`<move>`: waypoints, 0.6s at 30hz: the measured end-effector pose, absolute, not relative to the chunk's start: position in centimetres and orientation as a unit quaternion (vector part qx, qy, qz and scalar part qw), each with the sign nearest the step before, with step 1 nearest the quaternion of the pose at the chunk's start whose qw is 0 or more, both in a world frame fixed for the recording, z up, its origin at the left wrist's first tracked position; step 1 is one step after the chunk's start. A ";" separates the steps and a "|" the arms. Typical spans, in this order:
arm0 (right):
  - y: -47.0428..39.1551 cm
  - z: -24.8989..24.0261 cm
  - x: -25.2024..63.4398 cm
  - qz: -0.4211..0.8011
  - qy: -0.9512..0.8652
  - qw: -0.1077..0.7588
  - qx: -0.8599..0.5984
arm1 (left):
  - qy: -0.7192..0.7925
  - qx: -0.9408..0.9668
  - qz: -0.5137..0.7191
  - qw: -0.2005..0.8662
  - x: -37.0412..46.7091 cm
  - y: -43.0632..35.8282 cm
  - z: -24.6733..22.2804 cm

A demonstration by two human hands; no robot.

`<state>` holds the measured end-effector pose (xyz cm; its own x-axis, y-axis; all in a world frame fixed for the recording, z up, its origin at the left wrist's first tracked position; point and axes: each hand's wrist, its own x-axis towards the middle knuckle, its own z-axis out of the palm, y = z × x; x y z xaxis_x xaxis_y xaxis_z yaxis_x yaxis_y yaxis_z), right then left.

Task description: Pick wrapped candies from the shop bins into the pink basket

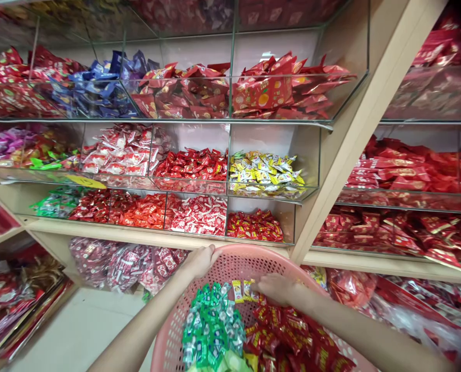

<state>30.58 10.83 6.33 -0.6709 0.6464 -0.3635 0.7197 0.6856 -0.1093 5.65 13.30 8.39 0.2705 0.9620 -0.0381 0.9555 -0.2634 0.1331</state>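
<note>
A pink plastic basket (168,330) with a perforated wall is in front of me, against the lower shelf. My left hand (199,262) is closed around its far rim. Inside the basket my right hand (279,289) reaches in from the right, palm down, beside a few yellow-and-white candy packets (242,291). Its fingertips are blurred and partly hidden, so I cannot tell whether it grips any packet. Green wrapped candies (212,323) fill the basket's left part, red wrapped candies (292,333) its right. Some pale green packets (230,360) lie nearest me.
Clear-fronted shelf bins hold sorted sweets: yellow-and-white candies (267,168), small red candies (255,226), blue packets (98,85) and large red packets (265,93). A slanted wooden post (354,139) divides the shelving. Bagged candies (127,266) sit underneath, above pale floor tiles (75,325).
</note>
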 end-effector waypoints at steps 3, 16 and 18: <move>10.8 5.2 30.5 -0.128 0.912 0.153 0.358 | 0.602 0.795 0.026 0.065 5.7 13.3 8.5; 10.3 11.9 32.4 -0.209 0.884 0.108 0.405 | 0.597 0.800 0.022 0.051 5.7 13.3 8.5; 8.7 13.3 33.2 -0.234 0.875 0.114 0.408 | 0.599 0.799 0.019 0.054 5.7 13.2 8.5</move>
<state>33.24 8.74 13.27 -0.6406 0.6609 -0.3911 0.7678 0.5573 -0.3159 5.70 13.24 8.54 0.2816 0.9589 -0.0344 0.9549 -0.2765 0.1083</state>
